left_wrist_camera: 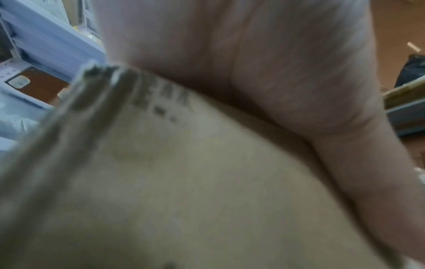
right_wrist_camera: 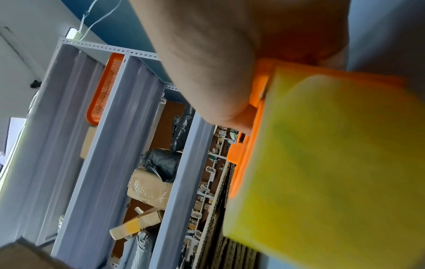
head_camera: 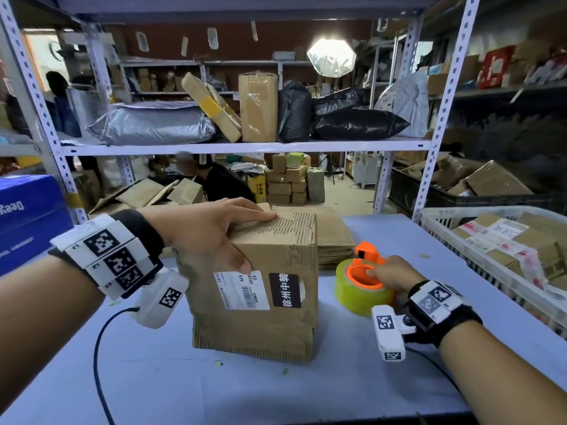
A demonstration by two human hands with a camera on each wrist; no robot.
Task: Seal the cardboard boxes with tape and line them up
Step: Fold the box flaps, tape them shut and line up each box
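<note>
A worn cardboard box (head_camera: pixel 260 289) stands upright on the blue bench (head_camera: pixel 153 378), its near face carrying a white shipping label (head_camera: pixel 242 289) and a black sticker (head_camera: pixel 285 290). The left hand (head_camera: pixel 208 231) lies over the box's top left edge, fingers stretched flat across the closed flaps and thumb pressed down the near face just above the label. The left wrist view is blurred, but it seems to show the palm (left_wrist_camera: pixel 264 72) against the cardboard (left_wrist_camera: pixel 184 200).

Just right of the box, the right hand (head_camera: pixel 395 276) grips an orange tape dispenser (head_camera: pixel 366 262) loaded with a yellowish roll of tape (head_camera: pixel 362 289), fingers hooked into the roll's orange core. Behind the box and touching it lies a stack of flattened cardboard (head_camera: pixel 334 240). Well to the box's right, a white basket (head_camera: pixel 441 228) holds taped parcels (head_camera: pixel 503 240).
</note>
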